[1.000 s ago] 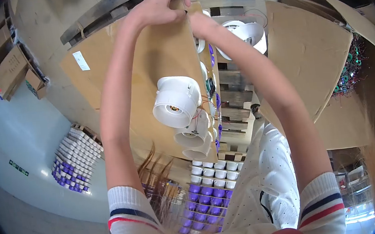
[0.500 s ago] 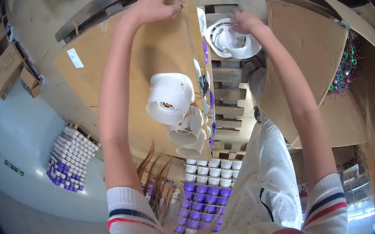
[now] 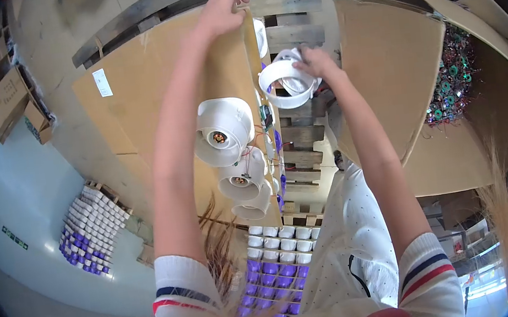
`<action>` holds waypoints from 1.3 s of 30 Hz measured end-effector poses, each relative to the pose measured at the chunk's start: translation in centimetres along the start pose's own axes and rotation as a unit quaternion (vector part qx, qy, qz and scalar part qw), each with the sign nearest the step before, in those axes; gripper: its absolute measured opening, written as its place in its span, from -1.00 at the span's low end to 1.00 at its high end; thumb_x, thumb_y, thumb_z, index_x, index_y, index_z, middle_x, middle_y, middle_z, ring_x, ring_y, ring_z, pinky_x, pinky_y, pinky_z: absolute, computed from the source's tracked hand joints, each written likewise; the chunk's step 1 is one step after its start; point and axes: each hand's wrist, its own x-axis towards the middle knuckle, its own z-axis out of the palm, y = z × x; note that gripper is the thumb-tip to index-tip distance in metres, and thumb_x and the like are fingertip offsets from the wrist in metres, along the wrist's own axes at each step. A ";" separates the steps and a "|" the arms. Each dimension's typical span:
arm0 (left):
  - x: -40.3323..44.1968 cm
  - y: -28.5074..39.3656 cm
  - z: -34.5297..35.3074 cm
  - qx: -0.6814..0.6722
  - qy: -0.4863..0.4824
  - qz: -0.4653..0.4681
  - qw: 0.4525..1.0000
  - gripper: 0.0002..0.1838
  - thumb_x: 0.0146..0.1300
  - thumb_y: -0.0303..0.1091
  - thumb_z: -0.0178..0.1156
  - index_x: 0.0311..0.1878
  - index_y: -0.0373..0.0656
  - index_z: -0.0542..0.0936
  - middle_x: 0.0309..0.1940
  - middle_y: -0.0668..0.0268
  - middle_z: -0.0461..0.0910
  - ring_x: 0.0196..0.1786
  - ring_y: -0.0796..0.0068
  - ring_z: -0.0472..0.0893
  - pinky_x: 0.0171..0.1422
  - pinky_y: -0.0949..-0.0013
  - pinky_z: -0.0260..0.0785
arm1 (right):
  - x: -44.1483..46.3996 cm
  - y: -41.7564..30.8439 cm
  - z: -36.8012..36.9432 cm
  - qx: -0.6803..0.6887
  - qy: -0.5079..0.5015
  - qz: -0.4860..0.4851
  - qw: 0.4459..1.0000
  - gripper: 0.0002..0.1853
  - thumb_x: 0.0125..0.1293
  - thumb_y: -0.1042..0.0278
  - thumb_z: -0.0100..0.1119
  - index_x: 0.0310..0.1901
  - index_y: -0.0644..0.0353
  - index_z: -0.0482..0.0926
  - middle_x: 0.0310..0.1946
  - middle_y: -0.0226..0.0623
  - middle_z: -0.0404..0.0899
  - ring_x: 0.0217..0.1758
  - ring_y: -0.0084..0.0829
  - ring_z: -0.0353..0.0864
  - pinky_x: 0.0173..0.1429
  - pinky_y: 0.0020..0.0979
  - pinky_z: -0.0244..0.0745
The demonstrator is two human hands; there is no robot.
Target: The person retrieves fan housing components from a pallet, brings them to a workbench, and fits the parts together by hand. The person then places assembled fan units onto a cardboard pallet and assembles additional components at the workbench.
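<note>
My left hand (image 3: 224, 14) is at the far right corner of a large brown cardboard sheet (image 3: 153, 101), fingers curled over its edge. My right hand (image 3: 314, 62) grips the rim of a white round plastic housing (image 3: 288, 99), holding it tilted above the wooden pallet, just right of the sheet's edge. On the sheet stands a white cup-shaped housing (image 3: 223, 152) with coloured wires inside. Two similar housings (image 3: 242, 188) follow nearer to me, red wires beside them. Along the sheet's edge, white and purple parts show underneath.
Wooden pallet slats (image 3: 301, 134) lie under the sheet. To the right, an open cardboard box (image 3: 393, 61) holds many small wired parts with green rings (image 3: 449, 83). Stacked white and purple cups (image 3: 279, 268) stand nearest me; another stack (image 3: 94, 230) is at left.
My right hand has brought the white housing nearer and leftward, turning it so its round opening faces me. My left hand stays at the sheet's edge. The view has shifted slightly.
</note>
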 end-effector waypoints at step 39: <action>-46.0 57.7 14.9 -0.663 -0.093 -0.008 0.743 -0.81 0.18 -0.41 -0.08 -0.14 -0.20 0.30 -0.47 0.34 0.36 -0.56 0.52 0.40 -0.39 0.02 0.55 | -84.8 -3.9 -5.7 0.591 0.565 0.154 0.555 -0.57 0.24 -0.09 -0.02 -0.23 0.21 0.43 -0.58 -0.44 0.43 -0.62 -0.65 0.39 -0.68 -0.61 0.11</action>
